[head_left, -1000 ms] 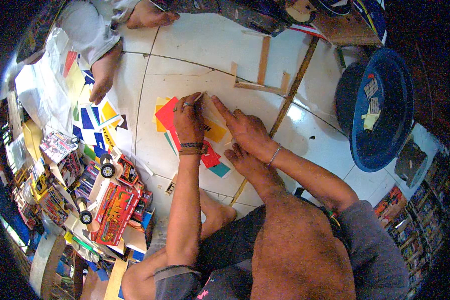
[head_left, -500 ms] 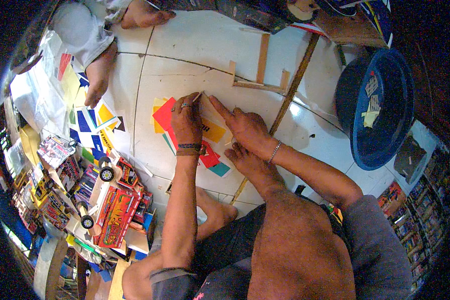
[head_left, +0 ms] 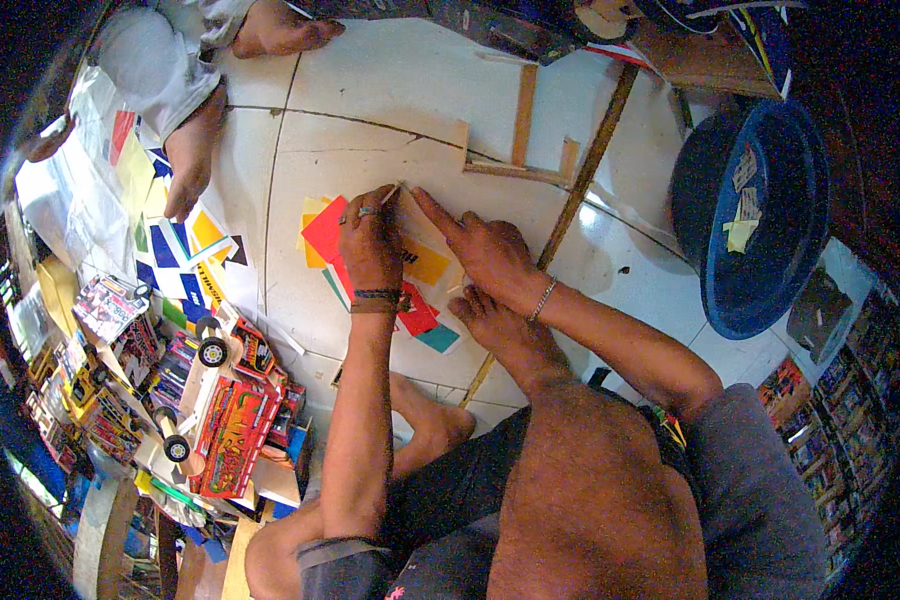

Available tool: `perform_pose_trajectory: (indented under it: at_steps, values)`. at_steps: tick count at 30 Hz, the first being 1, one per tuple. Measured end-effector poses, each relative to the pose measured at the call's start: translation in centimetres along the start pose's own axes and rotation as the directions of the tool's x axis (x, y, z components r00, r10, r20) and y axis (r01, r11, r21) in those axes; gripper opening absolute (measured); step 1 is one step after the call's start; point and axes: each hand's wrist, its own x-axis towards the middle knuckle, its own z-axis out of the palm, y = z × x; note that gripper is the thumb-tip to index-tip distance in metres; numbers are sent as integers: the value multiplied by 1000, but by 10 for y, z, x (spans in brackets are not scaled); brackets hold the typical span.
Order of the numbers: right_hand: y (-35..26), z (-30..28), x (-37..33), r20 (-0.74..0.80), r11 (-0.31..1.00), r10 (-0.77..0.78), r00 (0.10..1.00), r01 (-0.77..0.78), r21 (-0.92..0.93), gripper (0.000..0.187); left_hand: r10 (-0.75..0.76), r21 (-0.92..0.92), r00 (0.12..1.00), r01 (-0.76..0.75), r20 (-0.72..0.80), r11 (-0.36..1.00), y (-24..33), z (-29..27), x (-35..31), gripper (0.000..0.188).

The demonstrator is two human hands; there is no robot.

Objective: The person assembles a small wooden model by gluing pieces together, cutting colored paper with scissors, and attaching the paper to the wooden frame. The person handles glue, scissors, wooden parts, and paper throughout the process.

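Thin, pale stick (head_left: pixel 395 191) pinched in the left hand (head_left: pixel 372 238).
The right hand (head_left: pixel 492 252) points one finger nearby; I cannot tell if it holds anything.

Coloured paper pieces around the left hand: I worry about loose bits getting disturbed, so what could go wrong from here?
The thin pale piece at the left hand is small and might slip. The red paper piece seems loose, so that hand could nudge it out of place. Another person's foot is close to the scattered coloured sheets and could shift or crease them.
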Motion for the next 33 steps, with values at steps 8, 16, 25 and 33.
perform_pose_trajectory:
  at_steps: [8, 16, 25, 33]
  values:
    - [-1, -6, -1, 67, 997, 46, 997, -42, -63, 76, 55, 33, 998, -54, -17, 998, -7, 3, 0, 41]
    - [6, -3, -13, -41, 990, 68, 997, -62, 124, 69, 56, -53, 998, -56, -6, 997, -24, 15, -4, 39]
    - [46, 27, -1, -155, 689, 265, 952, -74, 721, 30, 46, 18, 976, -51, 213, 999, -20, -1, 9, 17]
    - [41, -20, 36, 192, 387, 51, 980, -196, 901, 49, 152, -251, 981, -179, -124, 951, 29, -116, 37, 17]
